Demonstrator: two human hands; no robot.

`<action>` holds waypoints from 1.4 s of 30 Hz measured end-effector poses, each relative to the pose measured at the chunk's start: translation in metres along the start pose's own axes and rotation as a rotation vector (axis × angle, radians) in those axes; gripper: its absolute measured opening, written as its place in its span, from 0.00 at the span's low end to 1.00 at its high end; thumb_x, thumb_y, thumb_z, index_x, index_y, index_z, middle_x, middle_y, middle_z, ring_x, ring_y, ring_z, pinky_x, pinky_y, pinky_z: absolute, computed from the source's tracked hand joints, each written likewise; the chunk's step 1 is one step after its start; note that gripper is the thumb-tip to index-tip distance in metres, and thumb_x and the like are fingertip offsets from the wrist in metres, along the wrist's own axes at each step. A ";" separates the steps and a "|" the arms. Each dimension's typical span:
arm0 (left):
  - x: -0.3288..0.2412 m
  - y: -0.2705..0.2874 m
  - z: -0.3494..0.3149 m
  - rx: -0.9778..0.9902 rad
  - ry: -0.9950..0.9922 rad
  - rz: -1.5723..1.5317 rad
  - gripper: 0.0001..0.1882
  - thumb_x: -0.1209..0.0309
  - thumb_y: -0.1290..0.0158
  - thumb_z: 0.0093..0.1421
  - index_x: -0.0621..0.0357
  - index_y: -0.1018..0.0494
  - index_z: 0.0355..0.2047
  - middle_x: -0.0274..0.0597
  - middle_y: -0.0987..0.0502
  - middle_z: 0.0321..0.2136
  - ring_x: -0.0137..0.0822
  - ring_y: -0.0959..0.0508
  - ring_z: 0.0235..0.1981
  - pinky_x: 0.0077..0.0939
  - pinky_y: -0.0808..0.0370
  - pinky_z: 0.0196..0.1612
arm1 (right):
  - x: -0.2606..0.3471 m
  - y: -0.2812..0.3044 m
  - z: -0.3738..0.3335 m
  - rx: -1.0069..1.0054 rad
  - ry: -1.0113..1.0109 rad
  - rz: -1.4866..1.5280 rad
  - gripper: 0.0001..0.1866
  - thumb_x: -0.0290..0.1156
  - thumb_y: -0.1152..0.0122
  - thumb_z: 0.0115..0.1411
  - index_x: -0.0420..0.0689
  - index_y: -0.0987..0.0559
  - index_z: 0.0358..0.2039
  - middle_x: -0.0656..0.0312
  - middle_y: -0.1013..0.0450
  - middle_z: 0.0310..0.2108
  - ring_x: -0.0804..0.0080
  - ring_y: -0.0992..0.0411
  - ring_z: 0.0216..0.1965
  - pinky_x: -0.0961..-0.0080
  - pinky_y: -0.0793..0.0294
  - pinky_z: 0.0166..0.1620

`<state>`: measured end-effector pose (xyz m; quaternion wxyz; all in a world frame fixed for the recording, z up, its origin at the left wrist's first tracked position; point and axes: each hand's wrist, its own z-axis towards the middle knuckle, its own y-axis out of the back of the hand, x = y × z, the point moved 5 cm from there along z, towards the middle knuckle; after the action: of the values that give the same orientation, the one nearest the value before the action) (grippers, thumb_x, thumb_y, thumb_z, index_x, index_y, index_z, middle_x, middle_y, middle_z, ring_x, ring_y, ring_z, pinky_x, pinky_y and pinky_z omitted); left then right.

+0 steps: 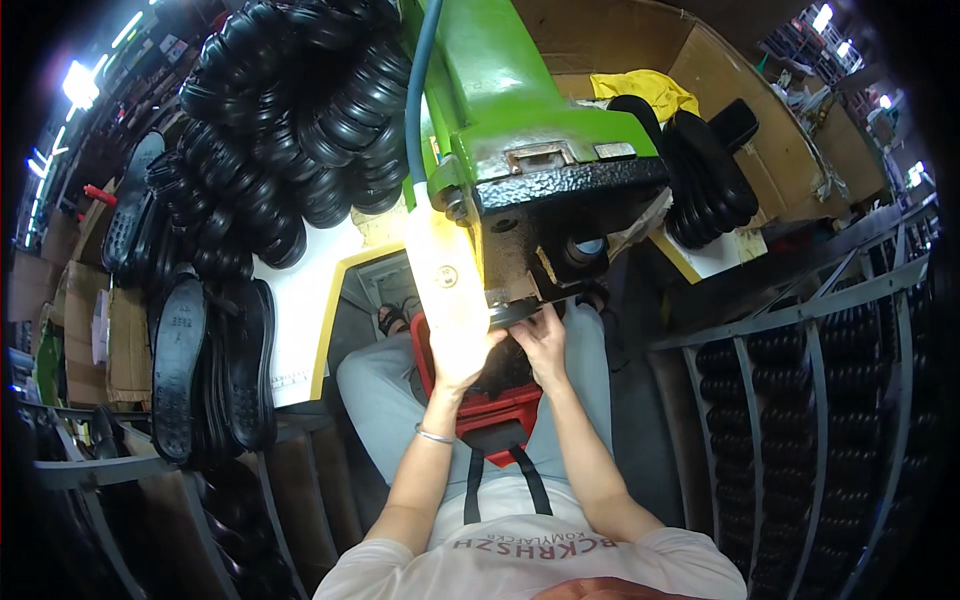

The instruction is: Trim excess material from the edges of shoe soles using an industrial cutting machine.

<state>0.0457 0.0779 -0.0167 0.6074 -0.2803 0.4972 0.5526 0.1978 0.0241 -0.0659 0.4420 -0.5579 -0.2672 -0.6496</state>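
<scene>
At the black working head of a green machine [545, 135], both of my hands are raised to a black shoe sole [514, 313], of which only a curved edge shows below the head. My left hand [458, 350], washed out by a bright lamp, grips the sole's left side; its fingertips are partly hidden. On the right side my right hand [543, 346] closes its thumb and fingers on the same sole. Beneath my hands, between my knees, sits a red bin [515, 418] with dark pieces inside.
Piles of black soles [290, 110] crowd the white table [300, 300] at left. More soles [705, 180] lie right of the machine, by a cardboard box [730, 75] with a yellow cloth [648, 92]. Metal racks [812, 400] filled with soles flank me. A blue cable [416, 110] runs down the machine.
</scene>
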 end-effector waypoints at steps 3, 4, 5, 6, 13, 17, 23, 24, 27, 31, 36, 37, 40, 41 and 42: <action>0.024 -0.010 -0.010 -0.096 0.074 -0.185 0.17 0.84 0.34 0.47 0.66 0.25 0.39 0.40 0.21 0.37 0.30 0.22 0.38 0.24 0.26 0.45 | -0.033 -0.005 -0.019 0.100 -0.382 0.467 0.38 0.31 0.31 0.56 0.42 0.40 0.63 0.54 0.41 0.62 0.59 0.37 0.60 0.58 0.29 0.57; 0.026 -0.012 -0.012 -0.142 0.082 -0.243 0.18 0.83 0.34 0.47 0.66 0.25 0.39 0.40 0.21 0.36 0.30 0.22 0.37 0.24 0.25 0.45 | -0.039 -0.003 -0.026 0.083 -0.516 0.656 0.37 0.32 0.32 0.57 0.44 0.40 0.63 0.55 0.40 0.60 0.59 0.37 0.60 0.54 0.28 0.55; 0.027 -0.014 -0.013 -0.189 0.090 -0.300 0.18 0.83 0.34 0.47 0.66 0.25 0.39 0.39 0.21 0.35 0.30 0.22 0.36 0.25 0.25 0.45 | -0.045 -0.002 -0.031 0.065 -0.650 0.846 0.35 0.32 0.33 0.58 0.47 0.40 0.62 0.56 0.38 0.57 0.59 0.36 0.59 0.49 0.28 0.54; 0.029 -0.016 -0.014 -0.208 0.091 -0.337 0.18 0.82 0.33 0.47 0.66 0.25 0.39 0.39 0.21 0.34 0.30 0.22 0.35 0.25 0.25 0.44 | -0.047 0.000 -0.029 0.063 -0.598 0.850 0.30 0.33 0.34 0.58 0.48 0.36 0.59 0.58 0.35 0.54 0.60 0.34 0.56 0.46 0.25 0.51; -0.004 -0.024 -0.006 -0.216 0.167 -0.579 0.20 0.74 0.30 0.46 0.65 0.26 0.37 0.38 0.22 0.33 0.29 0.23 0.34 0.22 0.26 0.42 | -0.050 0.036 -0.022 -0.028 -0.536 0.613 0.30 0.33 0.34 0.58 0.48 0.36 0.58 0.61 0.33 0.53 0.62 0.32 0.54 0.50 0.25 0.52; -0.048 -0.019 0.012 -0.193 0.097 -0.348 0.20 0.69 0.29 0.46 0.64 0.28 0.32 0.37 0.22 0.30 0.27 0.24 0.32 0.21 0.27 0.38 | -0.056 0.022 -0.033 -0.024 -0.502 0.733 0.30 0.35 0.35 0.58 0.49 0.36 0.59 0.61 0.34 0.54 0.60 0.35 0.58 0.47 0.28 0.55; -0.028 -0.020 0.009 -0.155 0.010 0.012 0.19 0.73 0.30 0.47 0.64 0.29 0.32 0.38 0.23 0.28 0.26 0.24 0.28 0.19 0.27 0.33 | -0.058 0.011 -0.044 -0.155 -0.519 0.752 0.29 0.34 0.36 0.59 0.50 0.37 0.59 0.59 0.35 0.56 0.59 0.35 0.58 0.49 0.26 0.53; -0.025 -0.018 0.007 -0.150 -0.046 0.063 0.18 0.76 0.31 0.47 0.65 0.29 0.33 0.39 0.23 0.29 0.26 0.24 0.28 0.19 0.26 0.33 | -0.055 0.017 -0.042 -0.177 -0.494 0.704 0.29 0.32 0.36 0.59 0.50 0.36 0.60 0.59 0.35 0.55 0.60 0.34 0.57 0.50 0.25 0.53; -0.023 -0.010 0.004 -0.146 -0.046 0.031 0.18 0.81 0.34 0.48 0.66 0.30 0.37 0.40 0.23 0.30 0.28 0.23 0.29 0.21 0.24 0.36 | -0.028 0.039 -0.031 -0.314 -0.494 0.545 0.29 0.27 0.34 0.58 0.47 0.34 0.58 0.59 0.34 0.54 0.64 0.33 0.54 0.60 0.27 0.54; -0.038 -0.004 0.007 -0.083 -0.073 -0.003 0.20 0.85 0.35 0.48 0.65 0.31 0.39 0.40 0.24 0.34 0.30 0.23 0.36 0.23 0.24 0.43 | 0.016 0.087 -0.006 -0.472 -0.153 0.172 0.30 0.19 0.29 0.50 0.42 0.28 0.54 0.62 0.32 0.50 0.72 0.33 0.49 0.76 0.31 0.54; -0.043 0.015 0.009 -0.116 -0.087 -0.114 0.23 0.73 0.31 0.45 0.68 0.25 0.41 0.45 0.19 0.33 0.36 0.20 0.31 0.26 0.23 0.39 | 0.071 0.099 0.010 -0.508 0.019 -0.085 0.30 0.21 0.25 0.45 0.41 0.25 0.50 0.62 0.34 0.49 0.70 0.34 0.50 0.74 0.31 0.53; -0.050 0.021 0.012 -0.115 -0.088 -0.112 0.23 0.73 0.31 0.45 0.68 0.25 0.41 0.45 0.19 0.33 0.36 0.20 0.31 0.26 0.23 0.39 | 0.080 0.097 0.011 -0.509 0.019 -0.083 0.30 0.21 0.25 0.45 0.41 0.25 0.50 0.62 0.34 0.49 0.70 0.34 0.50 0.74 0.31 0.53; -0.070 0.040 0.019 -0.146 -0.059 -0.216 0.15 0.78 0.33 0.47 0.64 0.26 0.33 0.36 0.23 0.26 0.25 0.23 0.29 0.19 0.25 0.34 | 0.116 0.086 0.015 -0.457 0.222 -0.453 0.32 0.27 0.23 0.43 0.39 0.25 0.50 0.57 0.33 0.49 0.63 0.34 0.51 0.69 0.33 0.55; -0.079 0.046 0.023 -0.143 -0.057 -0.216 0.15 0.78 0.33 0.47 0.64 0.26 0.33 0.36 0.23 0.26 0.25 0.23 0.29 0.19 0.25 0.34 | 0.119 0.086 0.016 -0.460 0.219 -0.454 0.32 0.27 0.23 0.43 0.39 0.25 0.50 0.57 0.33 0.49 0.63 0.34 0.51 0.69 0.33 0.55; -0.090 0.055 0.027 -0.089 -0.096 -0.033 0.14 0.79 0.33 0.47 0.63 0.27 0.32 0.35 0.23 0.25 0.24 0.23 0.28 0.18 0.26 0.33 | 0.124 0.084 0.018 -0.426 0.254 -0.455 0.32 0.27 0.23 0.44 0.39 0.25 0.50 0.57 0.33 0.50 0.62 0.34 0.52 0.69 0.33 0.56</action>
<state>0.0102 0.0792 0.0860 0.6266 -0.2885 0.4374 0.5769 0.2810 -0.0343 0.0449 0.1890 -0.4783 -0.1860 -0.8372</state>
